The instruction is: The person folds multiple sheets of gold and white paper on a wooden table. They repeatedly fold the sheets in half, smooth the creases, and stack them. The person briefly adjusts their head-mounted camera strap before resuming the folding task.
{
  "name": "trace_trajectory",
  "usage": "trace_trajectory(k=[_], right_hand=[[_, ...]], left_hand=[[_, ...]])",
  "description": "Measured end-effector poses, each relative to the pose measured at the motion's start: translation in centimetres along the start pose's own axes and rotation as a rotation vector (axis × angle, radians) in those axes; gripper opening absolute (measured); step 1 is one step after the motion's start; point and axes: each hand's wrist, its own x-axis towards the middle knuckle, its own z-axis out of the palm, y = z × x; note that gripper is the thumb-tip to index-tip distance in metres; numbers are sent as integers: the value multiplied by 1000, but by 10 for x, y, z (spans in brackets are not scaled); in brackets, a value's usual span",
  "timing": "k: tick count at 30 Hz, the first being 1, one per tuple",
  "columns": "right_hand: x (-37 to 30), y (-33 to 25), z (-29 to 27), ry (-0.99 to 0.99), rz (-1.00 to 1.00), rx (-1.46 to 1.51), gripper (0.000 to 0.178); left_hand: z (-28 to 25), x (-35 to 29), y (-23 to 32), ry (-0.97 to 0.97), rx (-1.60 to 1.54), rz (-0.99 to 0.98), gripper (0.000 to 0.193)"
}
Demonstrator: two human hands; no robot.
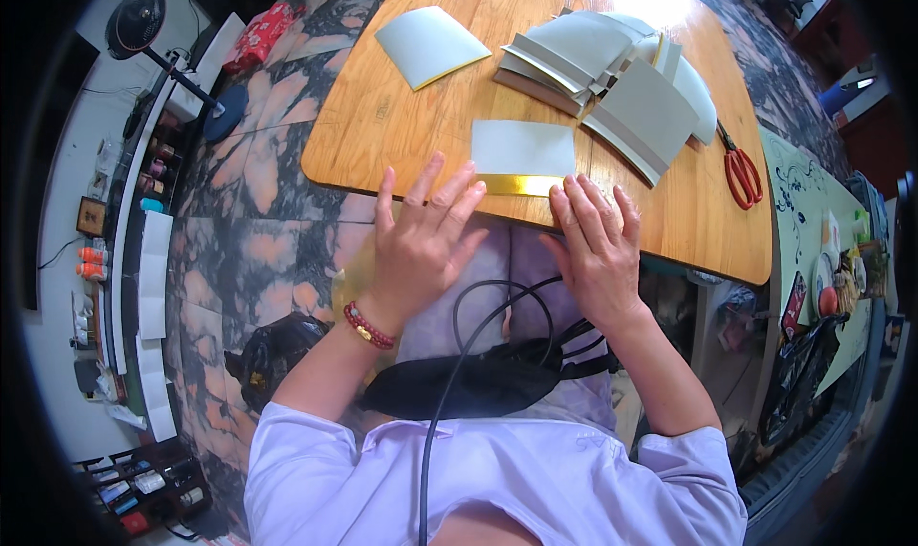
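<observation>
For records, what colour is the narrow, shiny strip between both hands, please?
The narrow, shiny strip is gold (head view).

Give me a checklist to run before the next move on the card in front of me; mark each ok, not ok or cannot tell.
1. Pale grey card lying on the wooden table: ok.
2. Gold strip along the card's near edge: ok.
3. Left hand at the strip's left end, right hand at its right: ok.
4. Strip firmly bonded: cannot tell from above.
5. Pile of curved pieces neatly squared: not ok, it lies fanned and overlapping.
6. Red-handled scissors apart from the card: ok, near the table's right edge.
</observation>
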Motion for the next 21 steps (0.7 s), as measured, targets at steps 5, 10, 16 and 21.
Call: trace_trajectory(k=[5,10,16,21], right_hand=[[2,0,5,22,0,5,63],[1,-1,1,23,28,33,63],[1,2,0,3,26,71,62],[7,3,1,43,-11,117,59]], left_hand=[[16,25,35,-37,-56,98,83],[35,23,43,-59,-82,49,83],[10,-1,17,-78,10,-21,71],[-6,0,-21,30,-66,-90,60]])
